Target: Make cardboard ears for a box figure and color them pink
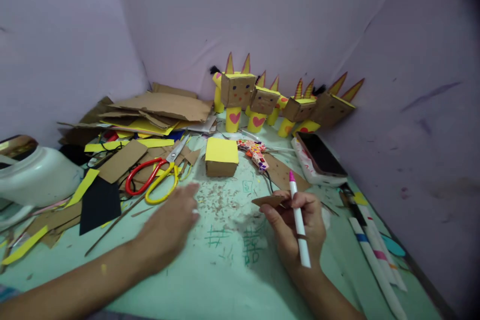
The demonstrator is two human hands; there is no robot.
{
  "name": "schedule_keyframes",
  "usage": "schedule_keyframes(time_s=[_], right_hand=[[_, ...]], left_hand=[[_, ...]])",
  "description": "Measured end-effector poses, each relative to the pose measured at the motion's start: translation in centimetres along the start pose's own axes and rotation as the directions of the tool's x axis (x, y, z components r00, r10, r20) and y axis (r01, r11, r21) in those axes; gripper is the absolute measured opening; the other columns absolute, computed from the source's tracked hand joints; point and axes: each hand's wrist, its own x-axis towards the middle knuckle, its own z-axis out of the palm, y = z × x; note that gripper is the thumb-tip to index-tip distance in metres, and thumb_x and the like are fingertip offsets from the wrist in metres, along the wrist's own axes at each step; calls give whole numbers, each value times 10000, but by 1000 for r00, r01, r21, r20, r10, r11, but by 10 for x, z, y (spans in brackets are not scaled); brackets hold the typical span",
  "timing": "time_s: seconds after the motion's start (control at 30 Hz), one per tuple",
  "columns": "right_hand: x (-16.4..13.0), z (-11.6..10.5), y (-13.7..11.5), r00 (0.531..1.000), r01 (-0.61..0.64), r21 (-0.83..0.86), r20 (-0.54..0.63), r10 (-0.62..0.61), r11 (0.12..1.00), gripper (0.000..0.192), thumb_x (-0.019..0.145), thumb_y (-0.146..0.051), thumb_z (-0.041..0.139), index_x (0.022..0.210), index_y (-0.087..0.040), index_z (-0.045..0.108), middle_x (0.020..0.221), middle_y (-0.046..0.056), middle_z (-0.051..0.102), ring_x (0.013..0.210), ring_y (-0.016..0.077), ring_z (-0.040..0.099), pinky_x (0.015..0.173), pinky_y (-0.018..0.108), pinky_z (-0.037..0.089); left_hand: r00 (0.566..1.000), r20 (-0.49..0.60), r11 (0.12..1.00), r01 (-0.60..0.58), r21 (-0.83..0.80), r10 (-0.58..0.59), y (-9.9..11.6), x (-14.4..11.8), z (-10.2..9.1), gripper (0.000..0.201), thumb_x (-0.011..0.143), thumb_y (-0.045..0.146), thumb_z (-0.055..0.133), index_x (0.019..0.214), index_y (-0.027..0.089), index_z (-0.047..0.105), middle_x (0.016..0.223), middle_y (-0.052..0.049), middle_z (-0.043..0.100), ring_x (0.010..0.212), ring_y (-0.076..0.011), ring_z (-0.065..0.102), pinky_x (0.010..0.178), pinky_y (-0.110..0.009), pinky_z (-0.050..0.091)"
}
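- The right hand [296, 222] is closing its fingers around a white marker [299, 222] with a pink tip, holding it upright with the tip pointing away from the person.
- The same hand is also pinching a small brown cardboard piece [268, 201] between thumb and fingertips, keeping it just above the table.
- The left hand [168, 225] is lying open and palm down, fingers extended and touching the pale green table [210, 280]; motion blur is softening its outline.
- Green pen scribbles [240, 242] are showing on the table between the two hands.
- Several white paper rolls with coloured bands [375, 255] are lying along the right edge, near the right hand.
- Scissors with one red and one yellow handle loop [155, 180] are resting just beyond the left hand.
- A black paper sheet [99, 202] is lying to the left of the scissors, beside yellow strips.
- A cardboard box with a yellow top [221, 156] is standing at the table centre, beyond both hands.
- A glue gun covered in patterned stickers [256, 152] is lying just right of the box.
- A smartphone [320, 155] is resting screen up on a white tray, right of the glue gun.
- A white plastic jug [35, 175] is sitting at the far left.
- A heap of cardboard scraps [157, 107] is piling up at the back left.
- Four box-headed yellow figures with pink hearts [262, 102] are standing in a row against the lilac backdrop.
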Motion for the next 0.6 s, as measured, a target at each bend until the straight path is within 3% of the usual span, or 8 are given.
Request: schedule_keyframes(time_s=[0.1, 0.17, 0.3, 0.4, 0.43, 0.5, 0.53, 0.6], right_hand=[[0, 3, -3, 1000, 2, 33, 23, -3, 999, 324, 684, -70, 657, 795, -239, 403, 738, -48, 583, 666, 133, 654, 602, 263, 524], [0, 3, -5, 1000, -5, 48, 27, 3, 999, 324, 692, -69, 650, 800, -241, 398, 745, -50, 581, 665, 134, 661, 607, 267, 527], [0, 1, -8, 999, -42, 52, -33, 44, 998, 337, 691, -80, 665, 805, -247, 396, 786, -43, 574, 680, 145, 668, 638, 304, 543], [2, -1, -11, 991, -52, 51, -121, 58, 997, 346, 672, -94, 686, 790, -249, 401, 798, -37, 574, 619, 138, 652, 593, 302, 542], [3, -2, -13, 988, -46, 46, -145, 52, 998, 347, 666, -98, 691, 787, -249, 403, 798, -33, 577, 600, 137, 645, 576, 299, 539], [3, -3, -15, 983, -42, 38, -177, 48, 998, 341, 668, -106, 693, 795, -250, 412, 809, -25, 586, 593, 135, 636, 570, 295, 535], [3, -4, -16, 982, -45, 44, -182, 53, 998, 338, 669, -108, 694, 802, -251, 418, 813, -23, 590, 606, 135, 637, 577, 289, 532], [2, -4, -16, 984, -80, 67, -152, 89, 995, 340, 667, -113, 704, 811, -252, 429, 809, -23, 599, 637, 134, 633, 594, 272, 525]], left_hand=[[953, -269, 952, 205, 226, -141, -32, -11, -18, 201, 859, 204, 389, 800, 128, 565, 1290, -243, 499, 1305, -392, 315, 1033, -614, 243], [934, -342, 952, 192, 238, -103, -27, -16, -26, 165, 844, 234, 444, 839, 125, 568, 1266, -241, 514, 1260, -397, 382, 994, -597, 313], [949, -211, 970, -242, -17, 233, 26, -15, -10, 192, 888, 173, 355, 980, 171, 522, 1265, -125, 558, 1258, -216, 420, 1008, -394, 397], [835, -117, 831, -549, -89, 538, 39, -5, 11, 166, 879, 222, 379, 888, 182, 540, 1283, -113, 555, 1238, -195, 443, 999, -355, 407], [845, -125, 845, -530, -64, 520, 33, -1, 14, 173, 865, 169, 375, 874, 183, 547, 1249, -103, 581, 1221, -196, 461, 1007, -394, 396], [951, -159, 964, -255, 74, 264, 9, 5, 9, 217, 853, 97, 361, 906, 151, 565, 1201, -144, 594, 1210, -243, 463, 996, -480, 380], [968, -209, 985, -108, 136, 135, -3, 7, 2, 204, 849, 103, 371, 826, 137, 571, 1161, -184, 596, 1200, -294, 459, 978, -522, 375], [951, -306, 988, 15, 154, 33, -19, 7, -18, 154, 842, 191, 442, 785, 149, 579, 1027, -162, 621, 1107, -329, 501, 936, -524, 395]])
